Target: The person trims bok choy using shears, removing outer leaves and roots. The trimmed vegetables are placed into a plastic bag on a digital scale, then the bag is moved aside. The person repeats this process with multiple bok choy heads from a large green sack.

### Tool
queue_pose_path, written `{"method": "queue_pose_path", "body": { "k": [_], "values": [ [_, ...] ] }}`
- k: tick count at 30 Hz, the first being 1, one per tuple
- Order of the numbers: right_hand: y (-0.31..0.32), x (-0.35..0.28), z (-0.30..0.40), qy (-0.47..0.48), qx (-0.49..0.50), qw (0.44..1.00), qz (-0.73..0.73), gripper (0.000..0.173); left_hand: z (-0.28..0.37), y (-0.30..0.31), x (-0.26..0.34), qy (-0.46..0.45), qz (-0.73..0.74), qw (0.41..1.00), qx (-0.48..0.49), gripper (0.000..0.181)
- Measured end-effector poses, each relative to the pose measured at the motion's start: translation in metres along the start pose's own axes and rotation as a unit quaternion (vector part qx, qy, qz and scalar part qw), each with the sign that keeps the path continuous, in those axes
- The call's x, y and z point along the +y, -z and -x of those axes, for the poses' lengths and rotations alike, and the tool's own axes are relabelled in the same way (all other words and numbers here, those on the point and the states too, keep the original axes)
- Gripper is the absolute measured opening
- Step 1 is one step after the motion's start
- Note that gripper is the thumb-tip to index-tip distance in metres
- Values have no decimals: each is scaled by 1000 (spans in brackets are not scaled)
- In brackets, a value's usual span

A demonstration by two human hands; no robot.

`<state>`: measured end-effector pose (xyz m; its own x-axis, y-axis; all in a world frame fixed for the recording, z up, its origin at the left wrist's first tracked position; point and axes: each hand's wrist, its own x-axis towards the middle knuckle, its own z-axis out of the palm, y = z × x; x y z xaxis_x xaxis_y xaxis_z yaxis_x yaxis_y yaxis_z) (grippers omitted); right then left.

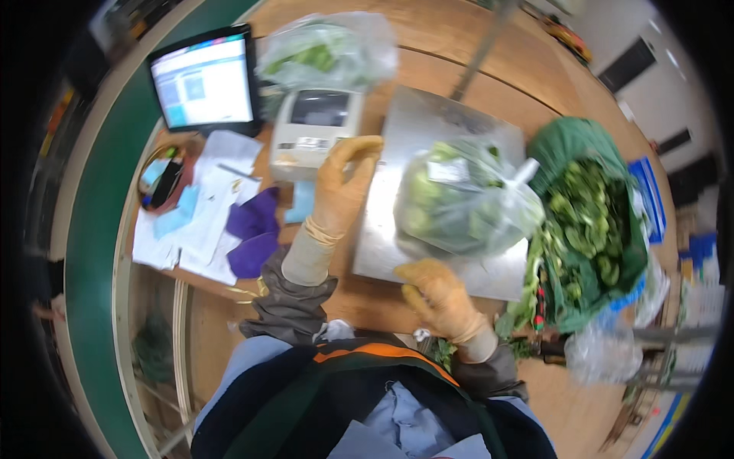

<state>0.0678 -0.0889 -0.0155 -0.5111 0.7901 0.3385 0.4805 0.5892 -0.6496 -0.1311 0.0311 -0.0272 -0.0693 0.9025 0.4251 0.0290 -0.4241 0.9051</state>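
A tied clear plastic bag of green vegetables point(459, 201) lies on a flat metal plate point(390, 229), its knot towards the right and a white label on its upper left. My left hand point(344, 186), in a tan glove, is raised between the plate's left edge and a label printer point(312, 129); its fingers curve over with a gap to the thumb, and nothing shows in it. Over the plate's front edge is my right hand point(441, 298), gloved alike, bent and apart from the bag, with thumb and fingers parted around nothing visible.
A green sack of leafy greens point(590, 224) stands at the right, with a red-and-black tool point(539, 301) beside it. To the left are a monitor point(203, 83), papers point(200, 229), a purple cloth point(252, 229) and a round container point(166, 178). Another bag of greens point(327, 49) lies behind the printer.
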Motion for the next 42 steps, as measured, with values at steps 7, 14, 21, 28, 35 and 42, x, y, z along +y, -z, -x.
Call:
{"method": "queue_pose_path", "body": {
  "k": [7, 14, 21, 28, 35, 42],
  "values": [
    [19, 6, 120, -259, 107, 958, -66, 20, -61, -198, 33, -97, -407, 855, -307, 56],
    [22, 27, 197, -385, 225, 887, -124, 22, -53, -192, 22, -123, -53, 953, -271, 35],
    [3, 20, 199, -390, 243, 880, -121, 27, -101, 57, 88, -243, -118, 962, -38, 35],
    [-83, -7, 113, -332, 203, 917, -87, 23, -140, 395, 135, -139, -205, 965, 90, 36],
    [-173, -81, 15, -271, 38, 960, -51, 19, -48, 705, 74, 99, -560, 788, 235, 31],
    [-189, -91, 20, -329, -12, 943, -51, 22, 114, 833, -1, 196, -571, 715, 353, 25]
  ]
}}
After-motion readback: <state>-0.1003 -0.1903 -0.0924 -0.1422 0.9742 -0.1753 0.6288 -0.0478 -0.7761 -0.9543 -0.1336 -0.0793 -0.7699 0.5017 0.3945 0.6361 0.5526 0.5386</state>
